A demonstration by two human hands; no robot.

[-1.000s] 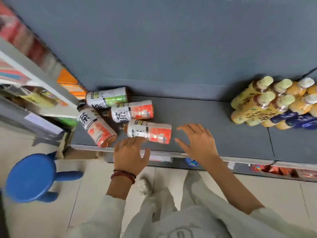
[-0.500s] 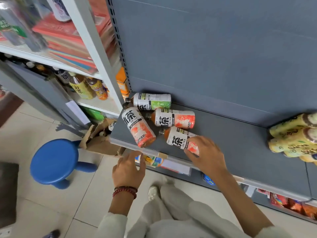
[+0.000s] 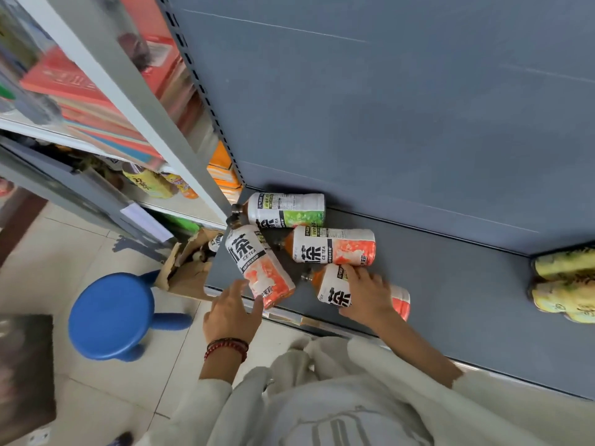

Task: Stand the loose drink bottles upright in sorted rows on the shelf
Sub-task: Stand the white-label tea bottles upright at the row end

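Dark grey metal store shelf [image 3: 450, 284], nothing stood up yet. The right hand [image 3: 367, 294], hovering a second before, had dropped onto the near orange-labelled plastic ice-tea bottle [image 3: 331, 291] lying flat at the left end, fingers wrapped over it. The left hand [image 3: 230, 313] hung spread and relaxed by the slanted orange-labelled bottle [image 3: 254, 262], gripping nothing.

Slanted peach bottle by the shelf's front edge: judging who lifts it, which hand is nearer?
Left. The left hand is at the base end of the slanted bottle; the right hand grips the neighbouring bottle.
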